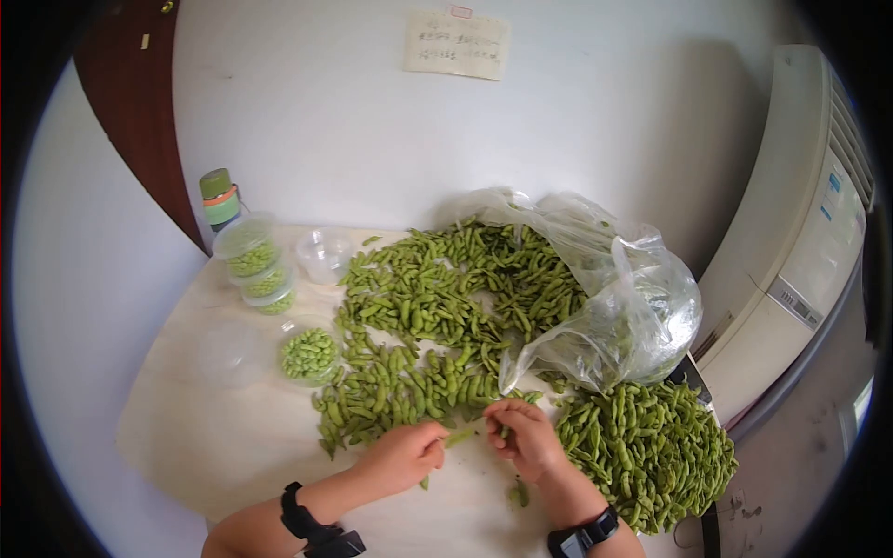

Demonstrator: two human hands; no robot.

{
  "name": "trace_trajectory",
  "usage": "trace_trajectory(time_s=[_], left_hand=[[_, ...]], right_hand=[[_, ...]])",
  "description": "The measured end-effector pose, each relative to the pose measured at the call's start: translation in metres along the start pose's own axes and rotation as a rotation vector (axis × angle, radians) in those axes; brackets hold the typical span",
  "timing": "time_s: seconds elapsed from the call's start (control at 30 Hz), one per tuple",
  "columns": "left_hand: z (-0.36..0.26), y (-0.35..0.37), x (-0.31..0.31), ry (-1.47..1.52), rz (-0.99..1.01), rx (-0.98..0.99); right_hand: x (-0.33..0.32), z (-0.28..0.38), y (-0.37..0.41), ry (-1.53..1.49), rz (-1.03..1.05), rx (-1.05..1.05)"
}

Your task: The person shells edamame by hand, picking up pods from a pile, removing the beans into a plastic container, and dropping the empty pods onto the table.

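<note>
My left hand (406,456) is closed over the front part of the table, with a green pod tip (424,483) showing below its fingers. To its right, my right hand (523,437) is curled with a green pod (504,431) between its fingers. A pale green pod piece (459,436) lies between the two hands. Beyond them spreads a large heap of green pods (419,307). A round clear tub of shelled beans (310,354) stands left of the heap.
Stacked tubs of beans (251,259), an empty clear tub (324,255) and a bottle (219,199) stand back left. A clear lid (228,355) lies on the table (177,418). A plastic bag (642,307) and another pod pile (646,456) are at right.
</note>
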State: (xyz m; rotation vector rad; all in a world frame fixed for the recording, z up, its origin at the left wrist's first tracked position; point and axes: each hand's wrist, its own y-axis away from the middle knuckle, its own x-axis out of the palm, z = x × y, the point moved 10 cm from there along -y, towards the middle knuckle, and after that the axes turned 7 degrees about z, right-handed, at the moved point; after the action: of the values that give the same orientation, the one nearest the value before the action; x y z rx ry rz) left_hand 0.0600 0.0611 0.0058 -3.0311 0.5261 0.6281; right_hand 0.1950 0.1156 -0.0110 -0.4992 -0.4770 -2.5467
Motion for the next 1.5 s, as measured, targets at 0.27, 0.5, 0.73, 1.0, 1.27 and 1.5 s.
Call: trace_trajectory(time_s=[0.27,0.5,0.73,1.0,1.27,1.5], left_hand=[[-0.033,0.005,0.025,-0.319,0.062,0.276],[-0.024,0.004,0.015,-0.332,0.033,0.293],[-0.032,0.021,0.004,-0.058,0.011,0.48],[-0.018,0.019,0.0,0.123,0.02,0.355],[-0.009,-0.002,0.008,-0.397,0.067,0.169],[-0.016,0.001,0.001,-0.46,-0.039,0.231]], right_hand=[[0.043,0.04,0.0,-0.104,0.13,-0.012],[0.167,0.027,-0.048,0.005,0.419,0.13],[0.236,0.008,-0.118,0.043,0.324,0.124],[0.248,0.005,-0.127,0.32,0.436,0.088],[0.191,0.042,-0.093,0.139,0.377,-0.037],[0.142,0.062,-0.067,0.277,0.291,-0.098]])
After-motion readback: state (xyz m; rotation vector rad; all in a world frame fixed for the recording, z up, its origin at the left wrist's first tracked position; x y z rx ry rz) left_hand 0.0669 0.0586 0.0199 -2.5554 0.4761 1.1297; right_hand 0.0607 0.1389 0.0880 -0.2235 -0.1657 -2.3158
